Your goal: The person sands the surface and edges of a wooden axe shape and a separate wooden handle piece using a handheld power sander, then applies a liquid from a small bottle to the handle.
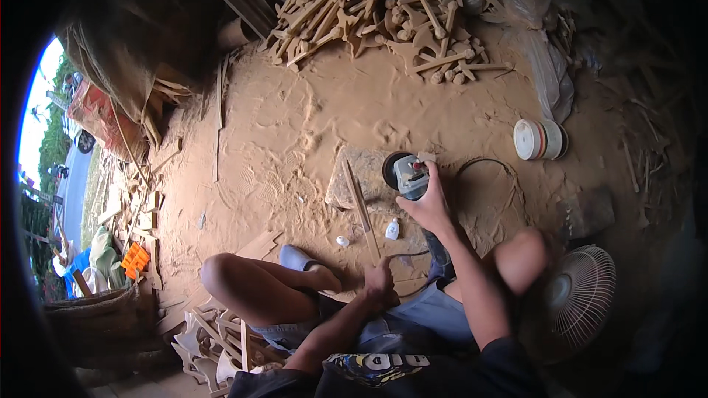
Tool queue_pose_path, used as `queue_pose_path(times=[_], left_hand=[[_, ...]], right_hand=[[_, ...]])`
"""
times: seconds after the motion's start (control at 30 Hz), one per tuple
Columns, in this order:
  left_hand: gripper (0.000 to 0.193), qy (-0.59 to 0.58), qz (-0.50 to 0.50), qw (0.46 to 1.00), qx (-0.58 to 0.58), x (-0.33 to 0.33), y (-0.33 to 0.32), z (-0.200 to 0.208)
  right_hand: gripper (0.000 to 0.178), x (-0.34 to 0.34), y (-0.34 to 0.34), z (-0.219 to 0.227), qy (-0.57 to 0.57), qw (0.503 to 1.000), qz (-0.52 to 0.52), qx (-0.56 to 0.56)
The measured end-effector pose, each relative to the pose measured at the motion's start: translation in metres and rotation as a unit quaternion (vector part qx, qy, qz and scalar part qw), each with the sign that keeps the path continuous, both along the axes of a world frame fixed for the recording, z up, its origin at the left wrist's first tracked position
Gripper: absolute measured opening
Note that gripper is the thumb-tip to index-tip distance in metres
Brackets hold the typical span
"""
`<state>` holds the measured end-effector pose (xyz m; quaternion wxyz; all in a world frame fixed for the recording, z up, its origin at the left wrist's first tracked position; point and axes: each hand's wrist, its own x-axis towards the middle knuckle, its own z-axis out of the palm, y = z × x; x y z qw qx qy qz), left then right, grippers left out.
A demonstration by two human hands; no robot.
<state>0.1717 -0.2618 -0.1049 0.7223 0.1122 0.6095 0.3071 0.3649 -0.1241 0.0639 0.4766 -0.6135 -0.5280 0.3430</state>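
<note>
My right hand [429, 205] grips an angle grinder [408, 177] with a dark round disc at its left side. The grinder is over the right part of a low, dusty block [343, 191]. In my left hand [379, 280] is a narrow wooden strip [360, 205], closed in the fingers near its lower end. It points away from me, and its far end lies over the block, left of the disc and apart from it. Between the strip and my right forearm stands a small white bottle [392, 230]. A small white round piece [342, 241] lies left of the strip.
Carved wooden parts [324, 11] are heaped at the far side, and more pieces [210, 343] lie by my left knee. A cable [487, 161] curves right of the grinder. A white tub [540, 139] and a fan [582, 298] are on the right. Sawdust covers the floor.
</note>
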Motion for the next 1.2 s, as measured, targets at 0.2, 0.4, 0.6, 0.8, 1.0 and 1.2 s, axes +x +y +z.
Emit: queue_pose_path(times=[0.2,0.4,0.6,0.8,1.0,1.2], left_hand=[[0.040,-0.013,0.006,1.000,-0.019,0.012,-0.006,0.013],[0.040,-0.042,0.028,0.998,-0.027,0.001,-0.008,-0.007],[0.031,-0.009,-0.049,0.998,-0.024,0.000,-0.008,-0.017],[0.029,0.020,-0.050,0.999,0.000,0.008,-0.007,0.003],[0.040,-0.019,-0.018,0.999,-0.034,0.008,-0.003,0.017],[0.037,0.072,-0.031,0.997,-0.014,0.013,0.000,0.031]], right_hand=[[0.102,-0.032,-0.002,-0.017,-0.059,0.989,0.066,-0.121],[0.099,-0.050,-0.009,0.001,-0.208,0.958,0.092,-0.175],[0.099,-0.054,-0.011,0.005,-0.201,0.966,0.079,-0.145],[0.100,-0.053,-0.012,-0.006,-0.183,0.965,0.086,-0.167],[0.101,-0.058,-0.011,-0.016,-0.188,0.968,0.083,-0.142],[0.101,-0.060,0.000,-0.008,-0.211,0.959,0.090,-0.167]])
